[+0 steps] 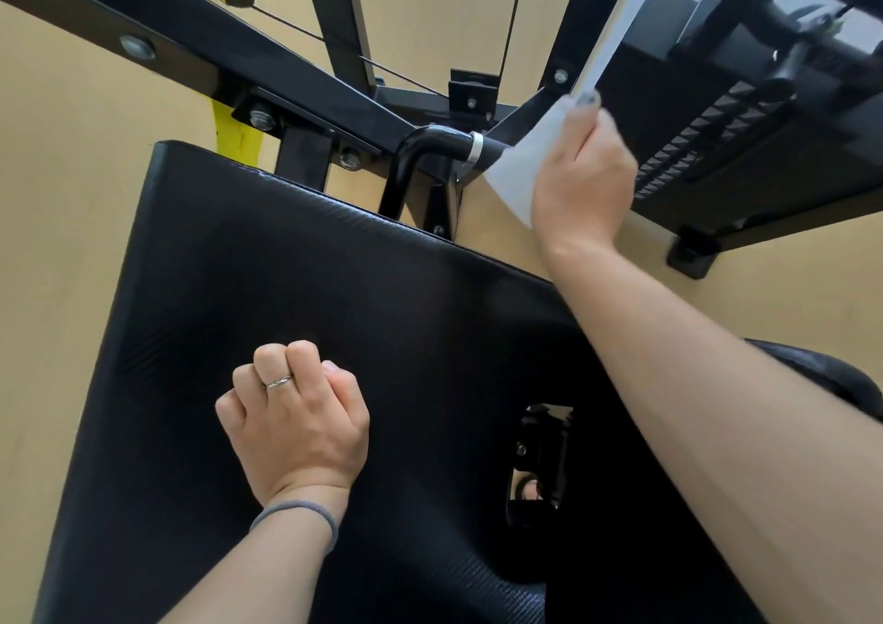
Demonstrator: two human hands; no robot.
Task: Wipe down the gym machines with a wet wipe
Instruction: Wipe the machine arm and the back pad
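A black padded seat (334, 265) of a gym machine fills the lower middle of the view. My left hand (296, 418), curled into a fist with a ring on one finger, rests on the pad and holds nothing. My right hand (583, 179) reaches past the pad's far right corner and grips a white wet wipe (521, 169). The wipe is wrapped over the right end of a black curved handle bar (430, 145) with a silver ring. The bar's end is hidden under the wipe.
Black steel frame beams (191, 45) with bolts cross the top. A yellow part (234, 131) shows behind the pad. A black weight stack and ribbed footplate (716, 121) stand at the right. A black bracket (693, 255) sits on the tan floor.
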